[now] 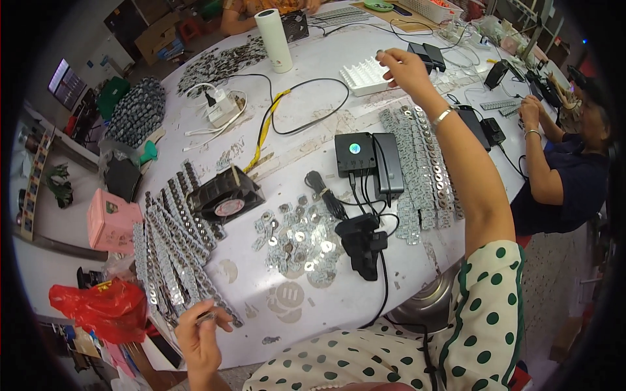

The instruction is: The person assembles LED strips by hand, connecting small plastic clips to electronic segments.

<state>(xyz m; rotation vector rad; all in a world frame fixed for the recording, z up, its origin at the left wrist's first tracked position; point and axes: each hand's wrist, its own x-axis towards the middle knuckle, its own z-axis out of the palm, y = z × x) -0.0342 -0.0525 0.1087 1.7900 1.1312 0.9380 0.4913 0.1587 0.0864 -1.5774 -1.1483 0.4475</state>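
Observation:
Near the table's front left edge my left hand [201, 335] pinches a small greyish piece between thumb and fingers; its kind is too small to tell. It is beside long strips of small round metal parts [175, 241], laid in a slanting fan. My right hand [405, 70] reaches far across the table, over the right end of a white tray with rows of raised pegs [365, 75]. Its fingers are drawn together at a small dark spot, and I cannot make out what they hold. Loose round metal parts [300, 238] lie scattered in the middle.
A black fan [226, 195] stands left of a black box with cables [357, 156]. More strips [417, 176] lie under my right forearm. Further off are a white cylinder [274, 40], a power strip [223, 107] and a looping cable. Co-workers sit opposite and at right [561, 163].

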